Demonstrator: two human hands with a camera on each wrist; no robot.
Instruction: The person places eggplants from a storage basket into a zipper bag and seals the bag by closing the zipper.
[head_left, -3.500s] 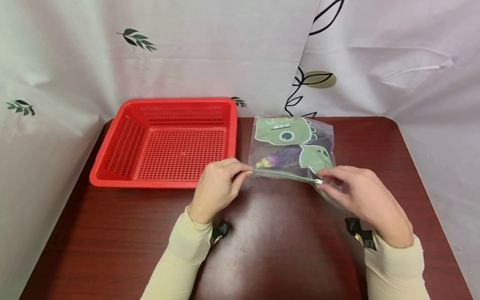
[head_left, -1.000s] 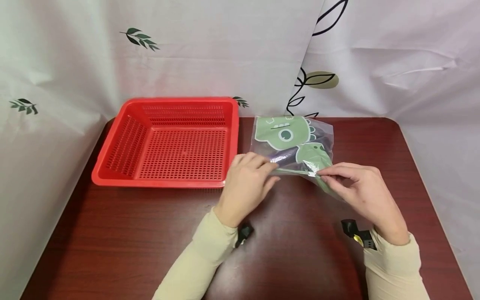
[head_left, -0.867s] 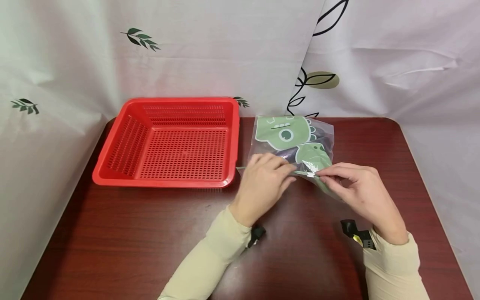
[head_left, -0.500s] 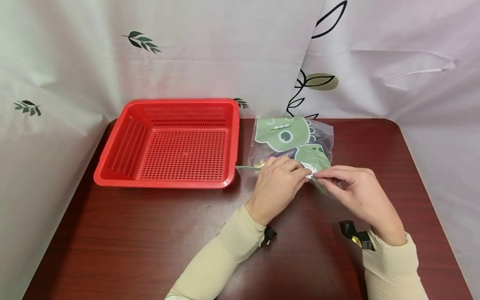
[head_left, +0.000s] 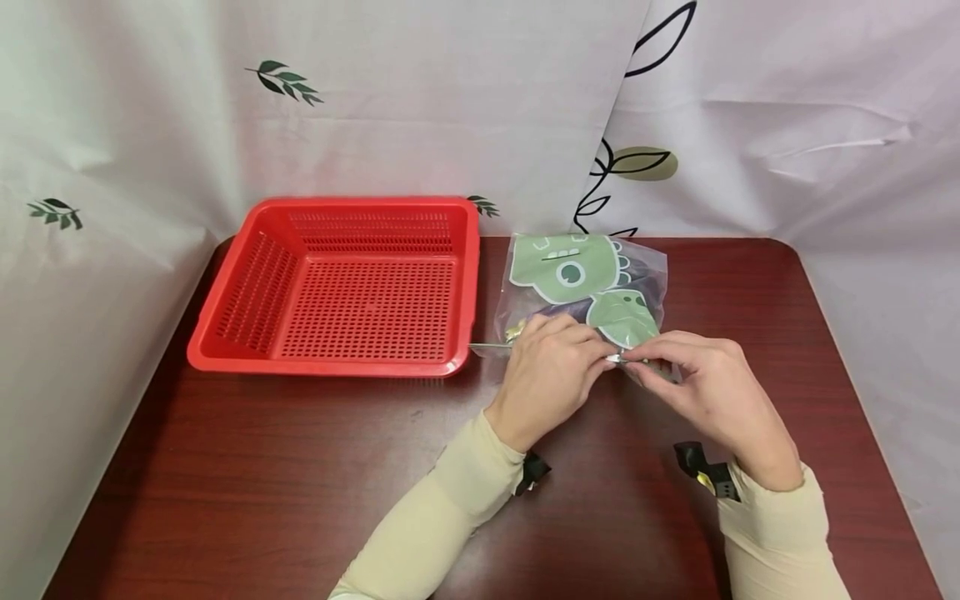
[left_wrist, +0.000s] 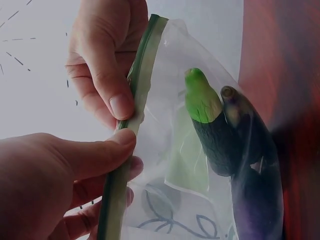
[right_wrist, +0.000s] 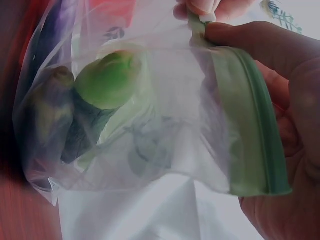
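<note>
A clear zip bag (head_left: 573,271) printed with a green cartoon dinosaur lies on the table, its green zip edge (left_wrist: 145,65) nearest me. Inside are dark purple eggplants (left_wrist: 257,195) and a dark vegetable with a bright green top (left_wrist: 210,130). My left hand (head_left: 551,375) pinches the zip edge at the white slider (head_left: 615,358); its fingers partly cover the bag. Close beside it, my right hand (head_left: 701,383) pinches the same edge between thumb and forefinger. In the right wrist view, the green strip (right_wrist: 255,135) runs down past the right palm.
A red perforated plastic basket (head_left: 337,367) stands on the brown table (head_left: 300,475), left of the bag. The bag's left corner reaches its rim in the head view. White leaf-printed cloth (head_left: 420,108) hangs behind and at both sides.
My left hand has let go of the bag's left corner and slid right along the zip to the slider, next to my right hand. The right hand has shifted slightly left, still pinching.
</note>
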